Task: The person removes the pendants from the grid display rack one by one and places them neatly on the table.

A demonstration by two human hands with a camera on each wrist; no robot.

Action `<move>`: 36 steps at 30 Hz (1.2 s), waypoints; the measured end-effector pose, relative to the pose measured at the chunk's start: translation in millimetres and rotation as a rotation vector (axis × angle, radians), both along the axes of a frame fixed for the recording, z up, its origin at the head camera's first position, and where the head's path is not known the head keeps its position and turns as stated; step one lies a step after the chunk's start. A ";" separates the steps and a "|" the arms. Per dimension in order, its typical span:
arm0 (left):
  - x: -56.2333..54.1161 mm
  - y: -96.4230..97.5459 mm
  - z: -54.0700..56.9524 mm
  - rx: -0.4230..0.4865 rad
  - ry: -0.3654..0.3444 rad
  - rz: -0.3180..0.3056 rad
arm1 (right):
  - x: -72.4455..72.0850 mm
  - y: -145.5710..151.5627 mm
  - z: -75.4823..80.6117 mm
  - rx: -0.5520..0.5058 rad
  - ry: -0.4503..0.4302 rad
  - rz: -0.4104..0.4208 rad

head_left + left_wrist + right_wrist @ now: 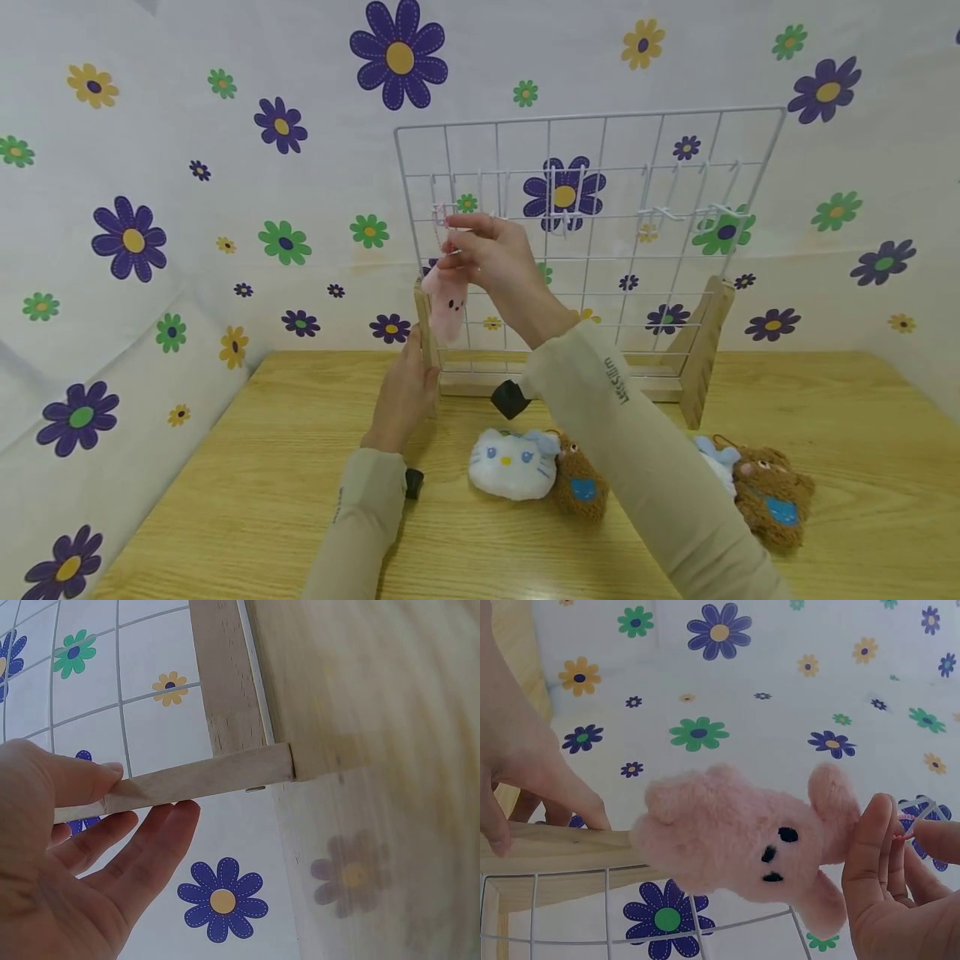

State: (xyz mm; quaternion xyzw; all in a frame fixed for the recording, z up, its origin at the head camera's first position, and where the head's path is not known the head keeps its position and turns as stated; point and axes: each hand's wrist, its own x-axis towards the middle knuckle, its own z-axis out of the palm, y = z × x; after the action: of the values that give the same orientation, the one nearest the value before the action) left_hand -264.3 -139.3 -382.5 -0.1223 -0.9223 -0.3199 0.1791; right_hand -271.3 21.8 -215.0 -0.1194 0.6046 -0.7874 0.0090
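A pink plush toy [727,825] with black eyes and nose hangs by its pink cord at the left side of the white wire grid rack [592,258]. My right hand [502,267] pinches that cord just above the plush's head, close to a white hook [922,806] on the grid. Lower down, my left hand [401,387] grips the rack's left wooden upright [202,774], thumb on one side and fingers on the other. In the right wrist view the plush lies across the picture, its lower end overlapping the wooden upright.
On the wooden table [247,500] before the rack lie a white cat-face plush [513,467] and a brown bear plush [581,483]. Farther right, another brown bear [776,500] lies beside a white plush [716,462] partly behind my right sleeve. Several white hooks [660,212] stick out from the grid.
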 end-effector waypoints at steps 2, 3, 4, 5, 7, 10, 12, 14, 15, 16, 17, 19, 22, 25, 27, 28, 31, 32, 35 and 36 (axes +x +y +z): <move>0.6 -0.1 0.1 -0.001 -0.014 0.006 | 1.1 -1.7 1.0 -0.017 0.000 -0.004; 0.9 -0.2 -0.1 -0.001 -0.018 0.007 | 1.4 -2.4 1.5 -0.023 0.000 -0.007; 1.1 -0.4 -0.5 0.000 -0.016 0.004 | 1.7 -2.9 1.9 -0.025 0.005 -0.009; 1.1 -0.8 -1.0 0.002 -0.011 0.002 | 2.5 -3.4 2.5 -0.024 0.013 -0.013; 1.3 -1.4 -1.9 0.011 -0.001 -0.010 | 3.7 -4.0 3.5 -0.021 0.032 -0.021; 1.2 -2.0 -3.0 0.021 0.008 -0.020 | 5.9 -4.4 4.9 -0.022 0.065 -0.026; 1.3 -2.1 -3.0 0.023 0.000 -0.015 | 7.3 -4.7 5.9 -0.030 0.084 -0.023; 1.0 -2.0 -3.2 0.018 -0.008 -0.005 | 8.5 -5.1 6.7 -0.042 0.100 -0.017; 0.8 -1.9 -3.2 0.020 -0.011 -0.003 | 9.3 -5.3 7.3 -0.046 0.110 -0.012; 0.7 -1.9 -3.2 0.023 -0.012 -0.001 | 9.9 -5.5 7.7 -0.049 0.116 -0.007; 0.6 -1.9 -3.4 0.025 -0.008 -0.001 | 10.6 -5.5 8.1 -0.051 0.123 0.000; 0.2 -1.8 -4.1 0.028 0.011 -0.005 | 12.8 -5.3 8.3 -0.042 0.130 0.007; -0.2 -1.8 -5.6 0.033 0.039 -0.019 | 17.4 -4.0 7.2 -0.010 0.136 0.014; -1.2 -1.9 -6.6 0.017 0.061 -0.029 | 22.7 -2.3 3.7 0.039 0.153 0.018; -1.7 -1.4 -6.7 0.001 0.049 -0.024 | 26.1 -0.9 0.3 0.074 0.173 0.021; -1.7 -1.1 -6.5 -0.008 0.038 -0.015 | 27.5 -0.2 -1.7 0.096 0.184 0.020; -1.9 -0.3 -5.8 -0.029 0.007 0.001 | 30.8 2.1 -8.8 0.164 0.208 0.005; -1.8 -0.2 -5.6 -0.039 0.005 0.007 | 31.5 2.6 -11.3 0.185 0.212 -0.002; -1.8 -0.7 -5.2 -0.061 0.039 0.012 | 33.1 3.8 -18.7 0.243 0.223 -0.022; -2.2 -1.1 -5.2 -0.069 0.057 0.012 | 33.4 4.0 -21.1 0.256 0.228 -0.026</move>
State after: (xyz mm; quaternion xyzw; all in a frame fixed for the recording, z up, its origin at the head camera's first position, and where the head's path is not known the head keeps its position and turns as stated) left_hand -266.5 -140.4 -387.7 -0.1321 -0.9280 -0.2831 0.2029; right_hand -237.9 25.8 -236.1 -0.1979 0.6986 -0.6854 -0.0549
